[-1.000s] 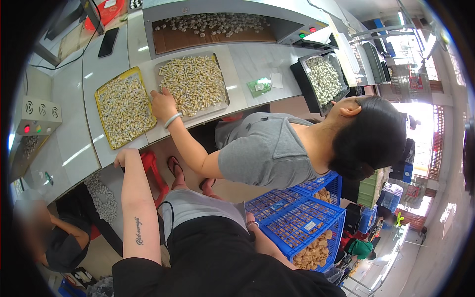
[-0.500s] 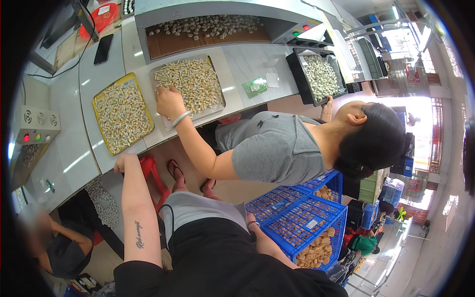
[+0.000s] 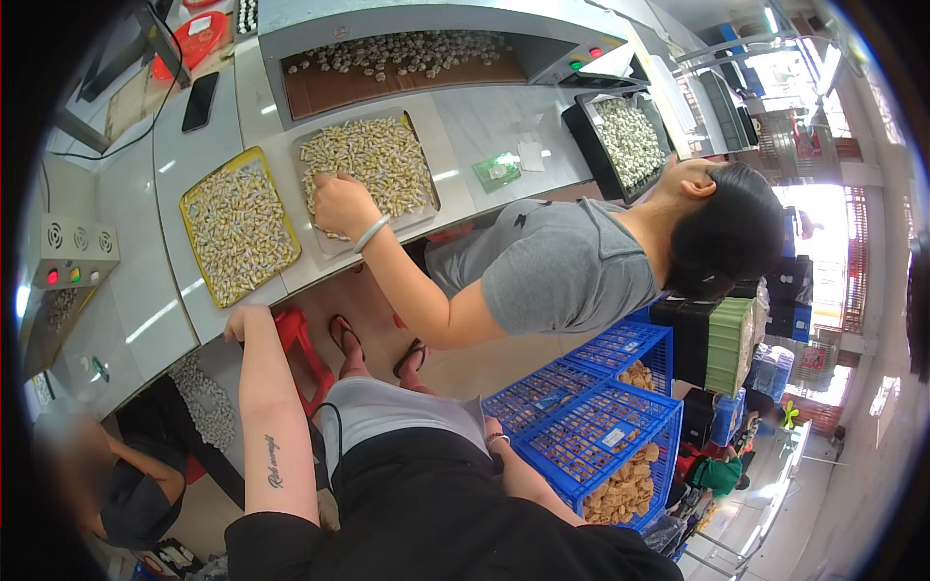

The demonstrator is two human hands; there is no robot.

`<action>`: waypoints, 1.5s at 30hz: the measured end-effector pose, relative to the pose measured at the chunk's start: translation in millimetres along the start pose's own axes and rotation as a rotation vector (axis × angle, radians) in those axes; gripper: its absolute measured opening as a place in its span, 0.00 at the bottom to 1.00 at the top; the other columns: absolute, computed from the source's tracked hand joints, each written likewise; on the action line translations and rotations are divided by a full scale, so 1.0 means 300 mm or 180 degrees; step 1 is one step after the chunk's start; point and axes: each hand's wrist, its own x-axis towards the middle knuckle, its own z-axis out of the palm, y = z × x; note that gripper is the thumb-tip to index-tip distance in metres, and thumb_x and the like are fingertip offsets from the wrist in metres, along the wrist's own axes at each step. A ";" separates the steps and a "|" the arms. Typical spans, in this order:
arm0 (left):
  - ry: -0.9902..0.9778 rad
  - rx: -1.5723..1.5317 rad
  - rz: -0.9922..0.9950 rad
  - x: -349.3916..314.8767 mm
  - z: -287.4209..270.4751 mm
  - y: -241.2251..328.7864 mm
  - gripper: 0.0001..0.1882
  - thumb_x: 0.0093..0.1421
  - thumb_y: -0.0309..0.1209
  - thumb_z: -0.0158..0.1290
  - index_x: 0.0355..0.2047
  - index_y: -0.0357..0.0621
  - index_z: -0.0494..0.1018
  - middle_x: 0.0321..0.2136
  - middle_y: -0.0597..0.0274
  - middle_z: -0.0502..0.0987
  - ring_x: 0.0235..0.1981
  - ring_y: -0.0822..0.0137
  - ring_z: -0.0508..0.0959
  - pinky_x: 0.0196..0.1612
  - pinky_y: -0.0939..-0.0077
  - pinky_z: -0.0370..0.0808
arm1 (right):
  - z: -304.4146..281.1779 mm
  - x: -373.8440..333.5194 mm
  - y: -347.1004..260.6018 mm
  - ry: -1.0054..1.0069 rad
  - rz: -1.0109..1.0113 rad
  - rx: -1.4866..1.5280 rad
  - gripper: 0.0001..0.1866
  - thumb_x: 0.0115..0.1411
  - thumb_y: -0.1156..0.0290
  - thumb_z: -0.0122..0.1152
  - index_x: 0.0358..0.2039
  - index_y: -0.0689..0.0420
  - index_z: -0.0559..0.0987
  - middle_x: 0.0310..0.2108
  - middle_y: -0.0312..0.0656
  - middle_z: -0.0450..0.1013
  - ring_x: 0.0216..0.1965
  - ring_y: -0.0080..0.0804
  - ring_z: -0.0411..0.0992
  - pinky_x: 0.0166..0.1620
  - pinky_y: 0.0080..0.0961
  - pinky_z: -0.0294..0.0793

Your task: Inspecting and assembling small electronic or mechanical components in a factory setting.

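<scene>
My left hand rests at the table's front edge, just below the yellow tray, which is spread with small yellow-and-white pieces. Its fingers bend down and are mostly hidden, so I cannot tell whether they are closed. Against my hip lies my right hand, a bracelet at its wrist and its fingers hidden. Beside the yellow tray is a grey tray of similar pieces. A co-worker in a grey shirt has a hand among these pieces.
Behind the trays stands a grey machine with small pieces in its opening. A black bin of pale pieces, a green packet and a phone lie on the table. Blue crates stand right; a red stool is below the table.
The co-worker's hand has moved slightly right and down over the grey tray. Their body leans further toward the black bin. My hands stay about where they were.
</scene>
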 end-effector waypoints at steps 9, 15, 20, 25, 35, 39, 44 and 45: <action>0.0029 -0.0110 -0.0053 0.005 0.023 -0.003 0.24 0.59 0.45 0.27 0.46 0.43 0.62 0.44 0.53 0.70 0.46 0.57 0.70 0.51 0.69 0.64 | -0.026 -0.046 -0.042 0.0033 0.0060 0.0187 0.19 0.53 0.55 0.49 0.38 0.56 0.75 0.38 0.52 0.71 0.44 0.49 0.68 0.44 0.32 0.67; 0.0038 -0.0193 -0.0088 0.030 0.029 -0.005 0.24 0.59 0.45 0.27 0.46 0.44 0.62 0.44 0.53 0.70 0.47 0.57 0.69 0.51 0.69 0.63 | -0.029 -0.047 -0.046 0.0004 0.0039 0.0137 0.19 0.53 0.57 0.49 0.39 0.56 0.75 0.37 0.55 0.71 0.43 0.49 0.68 0.44 0.33 0.66; 0.0042 -0.0268 -0.0119 0.035 0.043 -0.002 0.24 0.59 0.45 0.27 0.47 0.44 0.62 0.44 0.53 0.70 0.47 0.57 0.69 0.52 0.69 0.63 | -0.022 -0.031 -0.039 -0.0021 0.0100 0.0140 0.20 0.53 0.54 0.49 0.39 0.55 0.75 0.39 0.52 0.71 0.45 0.48 0.67 0.45 0.31 0.66; 0.0245 -0.0502 -0.0277 0.094 0.068 0.004 0.24 0.59 0.45 0.27 0.47 0.44 0.61 0.45 0.53 0.70 0.47 0.57 0.69 0.52 0.69 0.63 | -0.033 -0.047 -0.054 -0.0102 0.0204 0.0139 0.21 0.53 0.53 0.49 0.40 0.55 0.75 0.39 0.51 0.71 0.45 0.47 0.68 0.45 0.31 0.66; 0.0069 -0.0489 -0.0229 0.130 0.082 0.001 0.24 0.59 0.45 0.27 0.48 0.44 0.61 0.45 0.53 0.69 0.47 0.57 0.69 0.52 0.69 0.63 | -0.034 -0.053 -0.059 -0.0015 0.0149 0.0030 0.21 0.51 0.54 0.50 0.38 0.56 0.76 0.38 0.51 0.71 0.44 0.47 0.68 0.45 0.31 0.67; 0.0071 -0.0556 -0.0267 0.100 0.064 0.001 0.24 0.59 0.45 0.27 0.48 0.45 0.61 0.45 0.54 0.69 0.47 0.57 0.69 0.52 0.69 0.62 | -0.027 -0.049 -0.053 0.0025 0.0164 0.0159 0.21 0.51 0.53 0.51 0.38 0.55 0.76 0.38 0.51 0.71 0.44 0.47 0.68 0.44 0.32 0.67; 0.0084 -0.0638 -0.0312 0.104 0.069 0.000 0.24 0.59 0.45 0.27 0.49 0.45 0.61 0.45 0.54 0.69 0.47 0.57 0.69 0.52 0.69 0.62 | -0.028 -0.046 -0.053 0.0011 0.0112 0.0167 0.22 0.50 0.51 0.52 0.37 0.55 0.76 0.38 0.51 0.71 0.44 0.48 0.68 0.45 0.33 0.67; 0.0087 -0.0655 -0.0319 0.111 0.072 0.001 0.24 0.59 0.45 0.27 0.49 0.45 0.61 0.45 0.54 0.69 0.47 0.57 0.69 0.52 0.69 0.62 | -0.028 -0.045 -0.052 -0.0009 0.0118 0.0078 0.21 0.51 0.52 0.51 0.39 0.54 0.76 0.38 0.51 0.71 0.44 0.47 0.68 0.45 0.32 0.66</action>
